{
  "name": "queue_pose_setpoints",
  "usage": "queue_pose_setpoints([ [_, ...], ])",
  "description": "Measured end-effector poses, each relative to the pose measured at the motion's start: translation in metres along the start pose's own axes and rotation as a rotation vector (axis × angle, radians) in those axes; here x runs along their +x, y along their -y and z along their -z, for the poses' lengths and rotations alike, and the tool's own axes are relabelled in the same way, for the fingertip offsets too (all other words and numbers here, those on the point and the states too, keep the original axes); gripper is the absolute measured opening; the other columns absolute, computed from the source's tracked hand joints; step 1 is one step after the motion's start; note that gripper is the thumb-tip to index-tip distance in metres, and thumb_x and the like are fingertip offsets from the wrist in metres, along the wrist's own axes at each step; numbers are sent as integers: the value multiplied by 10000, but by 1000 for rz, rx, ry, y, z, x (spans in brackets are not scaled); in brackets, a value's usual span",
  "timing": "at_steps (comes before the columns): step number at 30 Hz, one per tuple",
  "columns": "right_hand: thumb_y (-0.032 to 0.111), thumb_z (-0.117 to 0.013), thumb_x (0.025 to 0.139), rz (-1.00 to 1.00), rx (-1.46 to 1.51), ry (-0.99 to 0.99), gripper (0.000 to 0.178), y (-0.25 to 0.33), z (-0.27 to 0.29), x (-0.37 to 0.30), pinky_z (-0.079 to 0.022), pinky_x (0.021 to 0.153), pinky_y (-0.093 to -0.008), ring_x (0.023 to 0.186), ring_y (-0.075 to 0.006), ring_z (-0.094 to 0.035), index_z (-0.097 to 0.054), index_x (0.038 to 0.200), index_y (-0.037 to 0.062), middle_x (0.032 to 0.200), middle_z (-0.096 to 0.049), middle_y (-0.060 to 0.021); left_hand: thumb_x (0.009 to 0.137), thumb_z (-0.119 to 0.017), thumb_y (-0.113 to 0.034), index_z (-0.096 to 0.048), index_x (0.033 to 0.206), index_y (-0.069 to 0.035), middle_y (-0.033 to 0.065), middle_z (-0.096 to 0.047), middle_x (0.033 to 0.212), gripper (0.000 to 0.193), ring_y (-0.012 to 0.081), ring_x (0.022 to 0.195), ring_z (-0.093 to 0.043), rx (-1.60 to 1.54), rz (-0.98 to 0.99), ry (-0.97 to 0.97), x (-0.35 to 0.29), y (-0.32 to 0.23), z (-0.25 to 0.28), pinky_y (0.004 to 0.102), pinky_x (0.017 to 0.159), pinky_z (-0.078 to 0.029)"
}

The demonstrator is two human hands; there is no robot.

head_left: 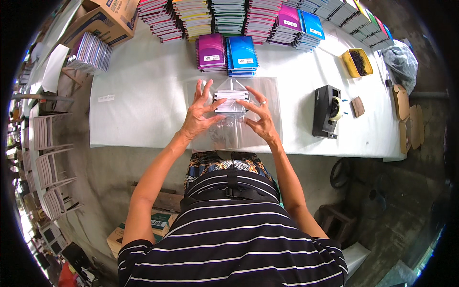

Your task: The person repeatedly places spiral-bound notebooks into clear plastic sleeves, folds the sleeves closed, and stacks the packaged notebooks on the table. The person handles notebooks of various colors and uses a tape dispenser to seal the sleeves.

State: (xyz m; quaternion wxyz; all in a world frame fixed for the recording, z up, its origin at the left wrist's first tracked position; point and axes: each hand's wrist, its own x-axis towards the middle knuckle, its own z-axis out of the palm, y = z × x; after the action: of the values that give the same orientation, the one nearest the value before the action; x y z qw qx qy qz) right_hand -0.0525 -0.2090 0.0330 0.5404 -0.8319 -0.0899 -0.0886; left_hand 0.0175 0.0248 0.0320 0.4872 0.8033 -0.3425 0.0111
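Looking down from the head view, I see one person at a white table [138,119], both bare hands at one small stack of notebooks [231,102] near the front edge. The stack sits between the hands, pale page edges showing, on clear plastic film [210,136] that glints around it; whether the film goes right round, I can't tell.

The left hand [197,117] comes in at the stack's left end, two fingers raised and spread, forefinger and thumb apart with their tips at the stack. The right hand [261,124], with one ring [263,103], mirrors it on the other side, fingers spread and bent inward. I can't tell whether either hand pinches the film or only presses.

Just beyond are two short piles, one purple [211,50] and one blue [242,51]. Behind them stand tall notebook piles [228,19], too crowded at the rim to count. To the right I count one black tape dispenser [320,115], one brown block [357,106] and one yellow tub [352,69] of small dark pieces. To the left are one spiral-bound stack [91,55], one cardboard box [107,28] and one white strip [106,98].
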Motion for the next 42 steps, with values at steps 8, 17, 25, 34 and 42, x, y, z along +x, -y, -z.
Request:
queue_pose_setpoints([
  [8,283,-846,672,245,-149,-114,315,35,15,24,-339,1072,-501,1356,-339,-357,-661,854,103,1479,-387,-125,720,-817,-236,-677,1199,-333,42,-256,1585,508,332,1485,-91,-26,0,-40,-1,-1,-4,495,1172,-249],
  [17,344,-879,608,77,58,-158,593,12,19,-1,-338,1092,-514,1374,-343,-324,-690,1167,281,1500,-343,-111,718,-820,-228,-662,1217,-340,35,-255,1584,536,337,1483,-91,-92,38,-61,-4,-1,-7,503,1168,-259],
  [25,192,-831,724,169,58,-282,227,50,31,21,-309,1116,-495,1386,-326,-328,-669,854,100,1484,-317,-142,742,-802,-275,-674,1211,-279,62,-284,1571,486,312,1487,-98,46,-9,-40,-5,2,-3,480,1176,-236],
  [34,342,-822,670,43,-34,-115,455,-7,-2,-6,-311,1109,-501,1395,-301,-307,-733,1112,286,1524,-333,-79,721,-804,-227,-654,1239,-313,51,-254,1585,545,347,1481,-94,-65,69,-98,-9,-1,-12,508,1161,-267],
  [42,226,-825,702,69,15,-121,329,2,-3,7,-365,1069,-504,1330,-305,-396,-752,1023,205,1429,-460,-95,731,-794,-282,-671,1208,-346,40,-241,1591,497,372,1478,-84,81,37,-38,-2,-5,-5,514,1168,-238],
])
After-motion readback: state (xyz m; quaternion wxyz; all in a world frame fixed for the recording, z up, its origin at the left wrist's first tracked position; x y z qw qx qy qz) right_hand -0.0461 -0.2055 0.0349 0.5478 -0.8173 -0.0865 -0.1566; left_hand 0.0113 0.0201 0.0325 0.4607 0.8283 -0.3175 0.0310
